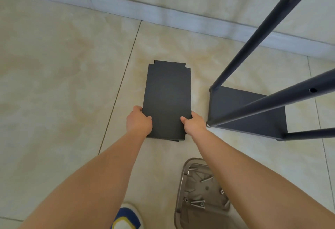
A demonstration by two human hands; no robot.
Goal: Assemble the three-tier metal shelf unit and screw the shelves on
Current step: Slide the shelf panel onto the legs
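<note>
1. Both hands grip the loose shelf by its long edges near its close end: the left hand has fingers curled over the left edge, and the right hand has its thumb on top with fingers under the right edge.
2. That shelf is a dark flat panel with notched corners, over the tiled floor just in front of the person. Whether it rests on the floor or is lifted off it cannot be told. A second dark edge shows under its near end, perhaps another panel.
3. To the right and below, a metal tray on the floor holds several screws, so fasteners remain unused.
4. Further right stands the frame: dark poles rise from one shelf already fixed at the bottom, with a screw head visible at its near corner.
5. One pole shows an empty hole higher up, ready for a screw.
6. Judged from this, one tier looks done; the held shelf must still be set between the poles and screwed on, and a third tier after it.
</note>
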